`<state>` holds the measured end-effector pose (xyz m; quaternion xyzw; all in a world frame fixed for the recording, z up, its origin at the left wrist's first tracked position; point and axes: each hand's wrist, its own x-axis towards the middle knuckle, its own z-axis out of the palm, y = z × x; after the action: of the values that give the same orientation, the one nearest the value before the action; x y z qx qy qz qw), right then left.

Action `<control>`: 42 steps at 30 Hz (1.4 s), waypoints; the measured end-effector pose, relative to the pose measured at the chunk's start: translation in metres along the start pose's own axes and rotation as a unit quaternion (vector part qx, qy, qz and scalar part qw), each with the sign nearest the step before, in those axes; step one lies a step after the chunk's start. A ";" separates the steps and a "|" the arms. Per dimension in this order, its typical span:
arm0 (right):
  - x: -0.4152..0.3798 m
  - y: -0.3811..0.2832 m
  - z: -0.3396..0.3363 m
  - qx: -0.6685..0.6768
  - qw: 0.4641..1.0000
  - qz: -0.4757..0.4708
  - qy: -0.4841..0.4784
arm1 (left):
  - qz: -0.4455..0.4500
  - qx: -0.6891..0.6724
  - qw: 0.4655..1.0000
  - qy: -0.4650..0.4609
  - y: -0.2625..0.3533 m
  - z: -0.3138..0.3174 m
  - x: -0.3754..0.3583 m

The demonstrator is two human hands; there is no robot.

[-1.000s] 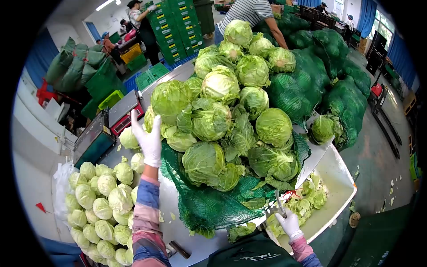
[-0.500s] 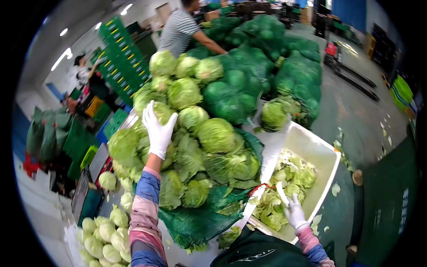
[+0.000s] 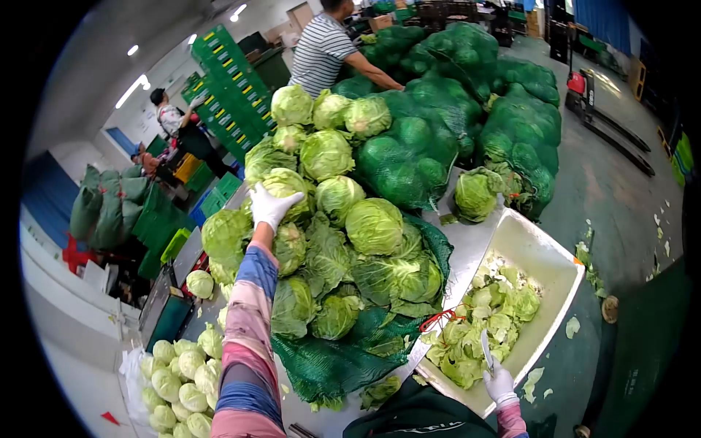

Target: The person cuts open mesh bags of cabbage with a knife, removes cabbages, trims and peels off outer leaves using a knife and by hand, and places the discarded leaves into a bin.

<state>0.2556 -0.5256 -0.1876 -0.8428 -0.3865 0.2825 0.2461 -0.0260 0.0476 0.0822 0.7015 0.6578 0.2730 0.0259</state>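
My left hand (image 3: 272, 206), in a white glove, rests with its fingers spread on a green cabbage (image 3: 283, 191) in the heap on the table. My right hand (image 3: 500, 383), also gloved, is closed around a knife (image 3: 486, 349) with its blade pointing up. That hand is over the near end of a white bin (image 3: 549, 299) holding loose leaves (image 3: 467, 349). Under the near cabbages lies an open green net (image 3: 332, 365), and a red cord (image 3: 438, 319) lies at its right edge.
Full net sacks (image 3: 409, 157) stand behind the heap, beside a person in a striped shirt (image 3: 321, 55). Green crates (image 3: 230, 91) are stacked at the back left. Pale trimmed cabbages (image 3: 179, 383) are piled at lower left. A pallet jack (image 3: 606, 120) stands at right.
My left hand has come down onto a cabbage. My right hand has lowered slightly with the knife. The view has shifted, so the scene sits farther right.
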 end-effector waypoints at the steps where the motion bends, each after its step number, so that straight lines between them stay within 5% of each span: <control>1: 0.003 -0.005 0.003 0.017 1.000 -0.017 0.015 | -0.003 0.019 1.000 -0.006 0.002 -0.002 -0.002; 8: 0.011 -0.030 -0.003 0.052 0.997 -0.054 0.010 | 0.096 -0.101 0.988 0.071 0.018 -0.013 -0.027; 11: 0.018 -0.052 -0.011 0.087 0.996 -0.030 -0.016 | 0.300 -0.137 0.934 0.137 0.046 -0.038 -0.071; 13: 0.034 -0.083 -0.012 0.189 0.981 -0.042 -0.032 | 0.318 -0.204 0.924 0.054 0.061 -0.048 -0.120; 16: 0.049 -0.171 -0.021 0.462 0.879 -0.084 -0.087 | 0.338 -0.222 0.910 -0.094 0.066 -0.046 -0.203; 19: 0.056 -0.230 -0.012 0.524 0.837 -0.116 -0.107 | 0.349 -0.165 0.898 -0.211 0.054 -0.021 -0.277; 20: 0.058 -0.235 -0.010 0.378 0.912 -0.142 -0.065 | 0.353 -0.138 0.893 -0.242 0.048 -0.011 -0.298; 21: 0.057 -0.243 -0.014 0.294 0.949 -0.061 -0.097 | 0.350 -0.123 0.897 -0.241 0.041 -0.001 -0.318; 24: 0.066 -0.204 0.034 0.195 0.973 -0.050 -0.109 | 0.307 -0.073 0.909 -0.272 0.015 0.030 -0.362; 27: 0.059 -0.171 0.065 0.388 0.916 0.019 -0.103 | 0.267 -0.114 0.924 -0.249 -0.011 0.035 -0.376; 28: 0.055 -0.172 0.057 0.333 0.941 -0.020 -0.058 | 0.230 -0.155 0.935 -0.221 -0.019 0.035 -0.385; 30: 0.052 -0.168 0.063 0.414 0.905 -0.019 -0.093 | 0.023 -0.240 0.947 -0.211 -0.037 0.045 -0.405; 32: 0.052 -0.164 0.071 0.382 0.919 -0.038 -0.089 | -0.131 -0.353 0.908 -0.187 -0.042 0.064 -0.418; 36: 0.048 -0.159 0.073 0.267 0.956 -0.088 -0.081 | -0.194 -0.288 0.929 -0.130 -0.018 0.075 -0.416; 38: 0.041 -0.164 0.057 0.272 0.955 -0.102 -0.067 | -0.184 -0.367 0.897 -0.167 -0.034 0.091 -0.408; 42: 0.048 -0.123 0.050 0.356 0.934 -0.008 -0.028 | -0.334 -0.606 0.681 -0.238 -0.041 0.061 -0.378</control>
<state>0.1852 -0.4059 -0.1597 -0.6883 -0.2739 0.4236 0.5214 -0.0329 -0.2817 -0.1176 0.3073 0.5112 0.4093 0.6905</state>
